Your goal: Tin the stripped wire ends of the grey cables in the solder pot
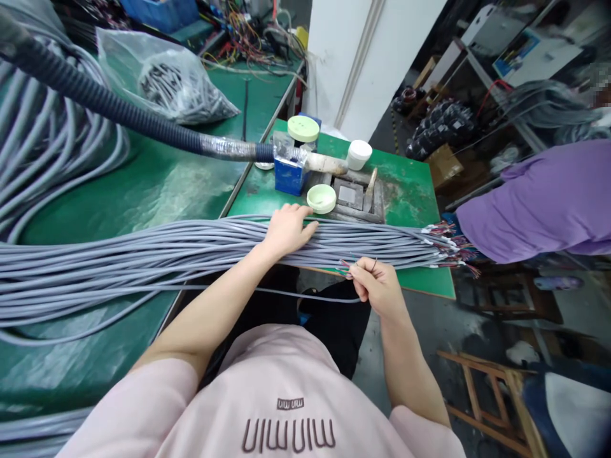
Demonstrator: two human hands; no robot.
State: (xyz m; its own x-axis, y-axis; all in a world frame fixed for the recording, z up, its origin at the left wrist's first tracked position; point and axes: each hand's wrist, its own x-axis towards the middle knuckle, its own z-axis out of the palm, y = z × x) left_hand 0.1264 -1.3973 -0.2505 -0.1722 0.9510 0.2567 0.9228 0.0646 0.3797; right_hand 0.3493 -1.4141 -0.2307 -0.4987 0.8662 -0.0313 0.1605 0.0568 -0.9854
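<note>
A grey cable bundle [191, 251], its strands too many to count, is laid across the green counter [405, 191] at 12 o'clock. An open left hand [287, 230] is pressed on it; thin coloured wires [344, 266] are pinched by the right hand [377, 286]. The coloured cable ends [443, 245] at 3 o'clock are blurred.

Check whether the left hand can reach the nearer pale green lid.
Probably yes: the left hand rests on the grey cable bundle just below the pale green lid, with nothing seeming to stand between them.

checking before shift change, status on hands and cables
Left hand flat on grey cable bundle; right hand pinching coloured wire ends. Person in purple to the right.
</note>
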